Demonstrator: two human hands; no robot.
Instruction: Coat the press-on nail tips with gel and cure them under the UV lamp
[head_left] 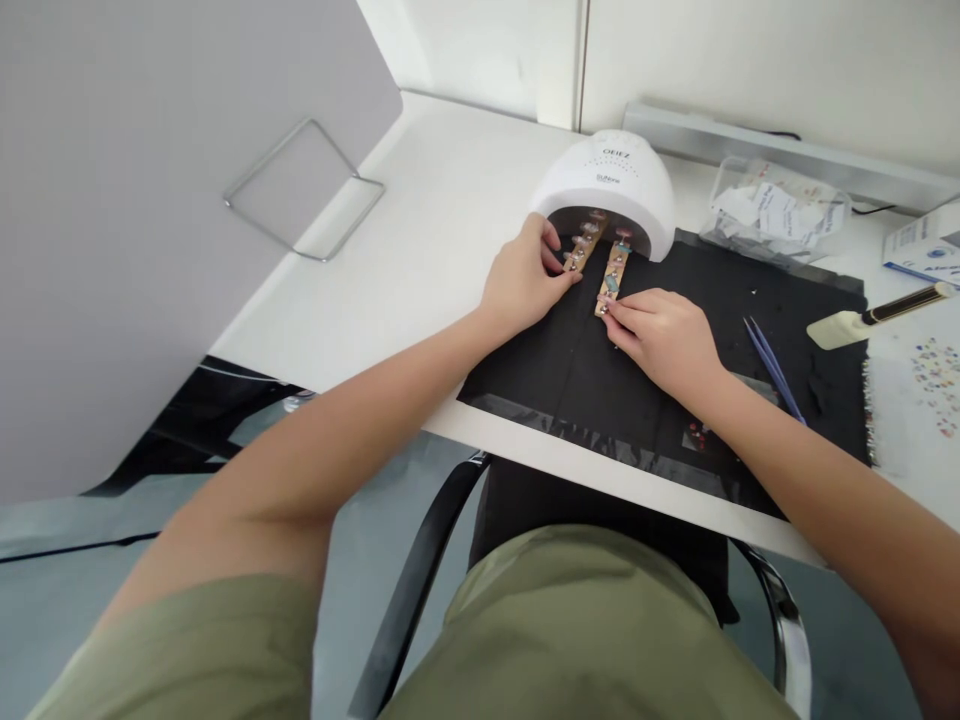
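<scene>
While two wooden strips of nail tips lie with their far ends under the white curing lamp (607,180), your left hand (521,280) pinches the left strip (581,248) at the lamp's mouth, fingers closed on it. Your right hand (664,335), nearer you than the lamp, has its fingertips closed on the near end of the right strip (613,275). Step reads as positioning at the lamp. Any slide calls for flat, parallel strips clear of the lamp's rim. Tweezers (772,365) lie right of the lamp.
</scene>
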